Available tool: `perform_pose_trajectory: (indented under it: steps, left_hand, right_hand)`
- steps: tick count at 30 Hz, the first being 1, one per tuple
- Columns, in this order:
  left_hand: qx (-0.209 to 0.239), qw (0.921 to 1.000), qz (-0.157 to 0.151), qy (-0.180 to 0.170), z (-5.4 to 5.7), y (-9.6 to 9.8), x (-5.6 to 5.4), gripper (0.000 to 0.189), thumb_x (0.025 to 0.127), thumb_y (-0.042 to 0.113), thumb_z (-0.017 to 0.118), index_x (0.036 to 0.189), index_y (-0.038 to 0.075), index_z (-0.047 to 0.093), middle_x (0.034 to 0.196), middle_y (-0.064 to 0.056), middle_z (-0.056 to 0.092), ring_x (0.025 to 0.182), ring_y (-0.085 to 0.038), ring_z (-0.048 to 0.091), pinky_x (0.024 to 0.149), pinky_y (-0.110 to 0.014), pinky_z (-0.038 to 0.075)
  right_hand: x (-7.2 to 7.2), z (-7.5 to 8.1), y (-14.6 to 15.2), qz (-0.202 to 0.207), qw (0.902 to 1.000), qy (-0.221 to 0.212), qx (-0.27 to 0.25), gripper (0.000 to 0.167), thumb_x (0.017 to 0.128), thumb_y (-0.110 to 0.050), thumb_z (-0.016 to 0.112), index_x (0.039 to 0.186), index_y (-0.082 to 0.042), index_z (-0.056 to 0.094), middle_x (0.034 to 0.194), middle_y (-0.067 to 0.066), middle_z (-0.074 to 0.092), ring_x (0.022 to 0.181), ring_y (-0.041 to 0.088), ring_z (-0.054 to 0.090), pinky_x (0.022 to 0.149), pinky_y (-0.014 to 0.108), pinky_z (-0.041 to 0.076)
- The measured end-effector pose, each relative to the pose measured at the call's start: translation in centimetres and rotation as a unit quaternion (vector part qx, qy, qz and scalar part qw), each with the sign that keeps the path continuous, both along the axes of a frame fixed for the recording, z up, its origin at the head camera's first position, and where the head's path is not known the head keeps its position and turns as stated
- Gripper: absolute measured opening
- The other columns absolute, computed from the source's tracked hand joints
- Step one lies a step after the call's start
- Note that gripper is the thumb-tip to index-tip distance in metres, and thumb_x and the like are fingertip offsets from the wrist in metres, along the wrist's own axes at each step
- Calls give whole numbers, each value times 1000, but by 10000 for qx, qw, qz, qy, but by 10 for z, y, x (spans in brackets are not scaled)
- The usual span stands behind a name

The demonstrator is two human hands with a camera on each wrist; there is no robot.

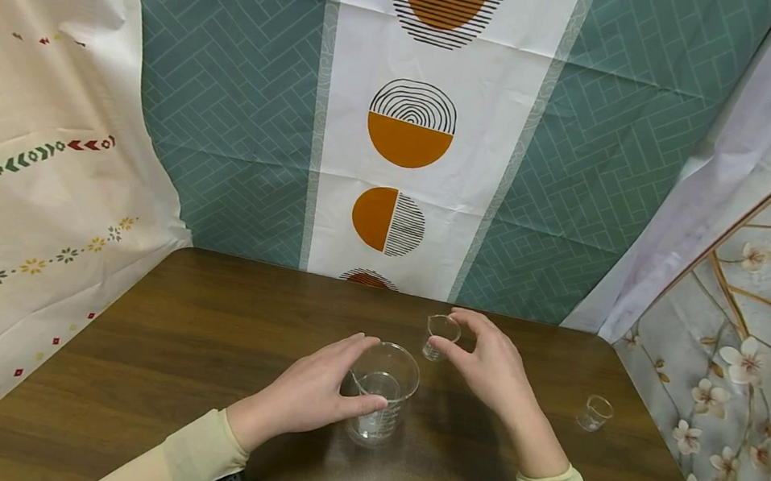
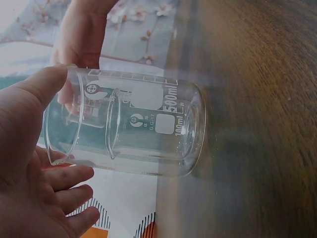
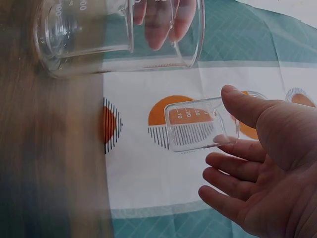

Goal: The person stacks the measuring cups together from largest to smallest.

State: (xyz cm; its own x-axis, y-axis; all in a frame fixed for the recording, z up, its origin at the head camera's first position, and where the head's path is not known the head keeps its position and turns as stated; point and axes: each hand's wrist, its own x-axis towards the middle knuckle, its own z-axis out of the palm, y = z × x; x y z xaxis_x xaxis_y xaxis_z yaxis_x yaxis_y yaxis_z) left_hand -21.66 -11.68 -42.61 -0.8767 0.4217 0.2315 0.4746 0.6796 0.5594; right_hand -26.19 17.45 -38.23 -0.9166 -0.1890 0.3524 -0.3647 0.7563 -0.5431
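Observation:
My left hand [image 1: 310, 393] grips a large glass beaker [image 1: 406, 375] near its rim, thumb on one side and fingers on the other. The beaker stands upright on the wooden table, and its side reads 500ml in the left wrist view. Nested inside it is a smaller beaker [image 2: 163, 124] marked 100ml. My right hand [image 1: 490, 360] pinches a small graduated beaker [image 3: 190, 124] by its upper part, between thumb and index finger. That small beaker is held up off the table, behind and right of the large one, with the other fingers extended.
A tiny glass beaker [image 1: 595, 414] stands on the table [image 1: 198, 330] to the right, beyond my right forearm. Patterned cloths [image 1: 244, 92] hang behind the table and along both sides. The table's back edge lies just past my right hand.

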Motion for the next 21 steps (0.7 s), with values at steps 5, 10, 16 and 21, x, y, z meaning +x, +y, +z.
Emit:
perform_pose_trajectory:
  steps: [5, 10, 16, 21]
  left_hand:
    - [-19, 10000, 9, -28, 0, 0, 0, 95, 95, 75, 74, 166, 18, 49, 172, -12, 45, 158, -33, 43, 120, -62, 44]
    - [-28, 10000, -7, -17, 0, 0, 1, 94, 95, 75, 73, 166, 18, 48, 172, -11, 45, 159, -32, 42, 120, -61, 43]
    - [-11, 10000, -11, -19, 1, 0, 1, 95, 95, 75, 73, 166, 17, 48, 172, -11, 45, 159, -32, 42, 120, -61, 43]
    - [-8, 10000, -3, -38, 0, 0, 0, 95, 95, 75, 73, 166, 17, 48, 172, -11, 45, 159, -32, 42, 120, -61, 43]
  right_hand:
    - [4, 4, -1, 48, 10000, 48, -14, 57, 98, -46, 85, 142, -11, 73, 154, 5, 66, 147, 33, 56, 117, 62, 45]
    - [9, 8, -3, 93, 9999, 79, -44, 59, 98, -49, 84, 143, -11, 73, 155, 3, 65, 149, 32, 55, 118, 62, 44]
    - [16, 14, -6, 155, 9998, 70, -70, 61, 99, -52, 83, 144, -13, 72, 158, 2, 63, 151, 31, 53, 119, 63, 43]
    - [20, 18, -8, 205, 9997, 40, -110, 60, 98, -50, 84, 144, -14, 72, 158, 1, 62, 151, 29, 53, 119, 61, 43]
